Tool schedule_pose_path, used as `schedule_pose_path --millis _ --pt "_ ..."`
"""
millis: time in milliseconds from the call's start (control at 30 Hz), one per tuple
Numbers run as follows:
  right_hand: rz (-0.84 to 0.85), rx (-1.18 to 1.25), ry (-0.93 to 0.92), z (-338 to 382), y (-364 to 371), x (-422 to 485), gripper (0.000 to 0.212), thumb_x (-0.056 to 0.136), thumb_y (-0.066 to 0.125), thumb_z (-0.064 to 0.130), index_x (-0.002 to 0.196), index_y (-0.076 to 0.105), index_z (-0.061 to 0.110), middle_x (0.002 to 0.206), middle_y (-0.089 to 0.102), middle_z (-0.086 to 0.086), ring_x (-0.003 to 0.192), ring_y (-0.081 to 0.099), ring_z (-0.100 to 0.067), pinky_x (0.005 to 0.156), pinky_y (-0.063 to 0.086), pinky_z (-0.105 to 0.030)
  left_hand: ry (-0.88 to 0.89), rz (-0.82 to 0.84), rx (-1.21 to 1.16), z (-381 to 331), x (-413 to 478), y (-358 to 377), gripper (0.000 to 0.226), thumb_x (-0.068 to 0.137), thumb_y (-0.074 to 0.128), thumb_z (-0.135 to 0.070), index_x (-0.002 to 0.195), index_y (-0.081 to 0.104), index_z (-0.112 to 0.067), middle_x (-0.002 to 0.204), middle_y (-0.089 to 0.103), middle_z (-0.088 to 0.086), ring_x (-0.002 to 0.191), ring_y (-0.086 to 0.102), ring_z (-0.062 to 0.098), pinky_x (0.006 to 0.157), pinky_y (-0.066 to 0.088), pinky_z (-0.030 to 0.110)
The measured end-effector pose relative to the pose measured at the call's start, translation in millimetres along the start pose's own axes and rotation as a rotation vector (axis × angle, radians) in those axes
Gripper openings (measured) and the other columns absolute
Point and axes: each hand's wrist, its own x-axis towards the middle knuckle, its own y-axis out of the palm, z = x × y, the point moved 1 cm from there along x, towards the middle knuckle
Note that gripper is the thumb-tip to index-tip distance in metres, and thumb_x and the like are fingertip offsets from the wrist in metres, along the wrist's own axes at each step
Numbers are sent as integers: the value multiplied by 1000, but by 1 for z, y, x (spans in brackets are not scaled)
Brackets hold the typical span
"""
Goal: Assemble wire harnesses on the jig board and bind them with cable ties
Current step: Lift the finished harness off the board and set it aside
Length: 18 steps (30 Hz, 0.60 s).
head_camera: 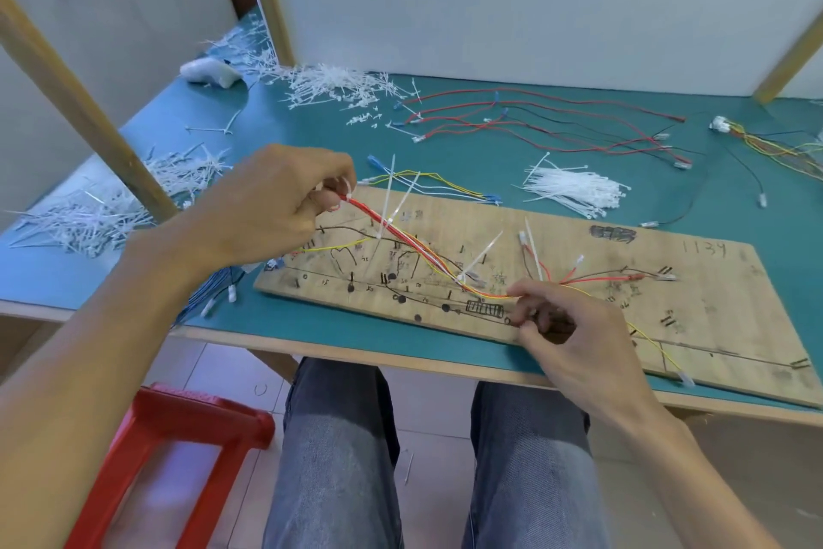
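Observation:
A wooden jig board (694,317) with drawn routing lines lies on the teal table. A harness of red, orange, yellow and white wires (414,248) runs across it, bound by white cable ties (386,201) whose tails stick up. My left hand (271,205) pinches the harness's upper left end and lifts it off the board. My right hand (565,326) pinches the bundle near the board's front edge. Red and yellow branch wires (601,280) fan out to the right.
A bundle of fresh cable ties (574,188) lies behind the board. Loose red and black wires (556,121) and a yellow harness (770,143) lie at the back right. Cut tie scraps (329,85) are heaped at back left. A red stool (178,428) stands below left.

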Motion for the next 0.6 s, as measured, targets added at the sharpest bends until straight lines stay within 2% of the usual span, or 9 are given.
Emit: schedule_pose_path --millis 67,167,200,300,367,433,533,600 --pt "-15 25 -5 -3 -3 -2 48 78 72 -4 103 76 37 85 74 9 71 62 -20 74 55 -29 -51 -14 -38 -2 -1 10 25 94 69 -1 98 65 -26 87 68 -18 76 59 -8 65 39 16" --pt "-23 45 -8 -8 -8 -7 48 75 72 -3 103 77 37 86 75 6 71 63 -19 71 55 -28 -120 -57 -46 -4 -8 32 22 94 71 -8 101 67 -29 84 63 -30 77 55 -18 68 42 24" --pt "-25 45 -9 -8 -11 -8 47 74 72 -1 103 77 36 86 75 6 71 64 -19 71 56 -27 -126 -71 -49 -6 -11 39 21 94 71 -11 102 67 -31 84 62 -31 78 56 -17 70 44 26" --pt "-46 44 10 -10 -19 -10 49 72 75 -4 102 78 35 88 76 4 74 68 -18 74 57 -25 -95 -124 -50 -13 -20 56 14 95 63 -23 105 64 -33 88 65 -27 77 58 -1 72 46 30" --pt "-63 34 19 -11 -25 -10 51 73 75 -7 101 78 37 89 78 5 75 68 -15 74 54 -18 -88 -199 -74 -15 -23 60 15 93 60 -22 105 67 -28 87 68 -22 75 57 0 70 46 30" --pt "-54 36 45 -7 -28 -8 50 76 76 -6 103 78 36 89 78 9 71 66 -13 72 53 -18 -88 -261 -110 -18 -21 55 15 93 62 -16 103 70 -23 84 68 -18 74 58 1 69 46 28" --pt "-32 -116 51 3 -27 -2 35 80 82 11 105 75 36 82 73 15 68 64 -13 68 54 -24 -34 -269 -146 -27 -9 35 15 91 64 -11 101 70 -20 81 68 -18 74 61 2 68 44 15" --pt "-70 -330 5 10 -28 5 28 84 80 26 105 66 38 74 65 15 67 59 -9 66 51 -35 11 -240 -157 -33 1 17 16 91 63 -11 101 71 -19 84 70 -17 74 64 3 66 45 15"
